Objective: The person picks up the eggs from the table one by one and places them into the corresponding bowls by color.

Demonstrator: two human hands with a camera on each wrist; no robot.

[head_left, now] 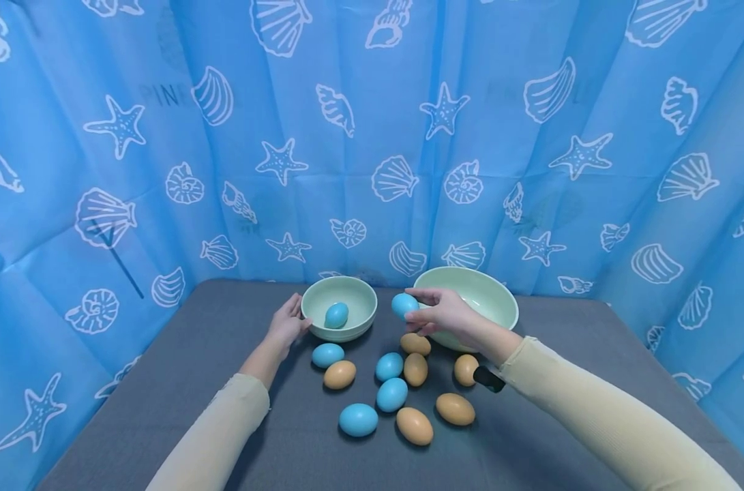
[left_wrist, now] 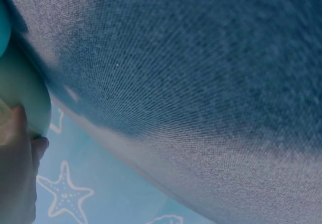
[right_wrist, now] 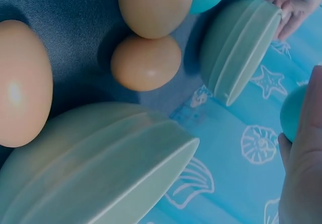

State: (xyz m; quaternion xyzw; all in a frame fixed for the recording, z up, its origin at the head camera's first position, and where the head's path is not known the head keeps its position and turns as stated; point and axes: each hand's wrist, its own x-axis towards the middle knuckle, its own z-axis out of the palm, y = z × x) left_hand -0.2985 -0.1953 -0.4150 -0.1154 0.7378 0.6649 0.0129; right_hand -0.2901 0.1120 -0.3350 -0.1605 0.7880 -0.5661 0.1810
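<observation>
My left hand (head_left: 288, 320) grips the left rim of the small pale green bowl (head_left: 359, 326), and in the left wrist view its fingers show at the bowl's edge. One blue egg (head_left: 337, 315) lies in this bowl. Between the two bowls, my right hand (head_left: 442, 315) pinches another blue egg (head_left: 404, 306) in its fingertips, held above the table. Part of the larger green bowl (head_left: 494, 293) is hidden behind that hand and wrist. In the right wrist view the held egg (right_wrist: 293, 114) is partly covered by the fingers.
Several loose blue eggs (head_left: 358, 419) and brown eggs (head_left: 414, 426) lie on the grey cloth-covered table (head_left: 531, 436) in front of the bowls. One brown egg (head_left: 466, 369) lies under the right forearm. A blue shell-patterned curtain (head_left: 372, 136) hangs close behind the bowls.
</observation>
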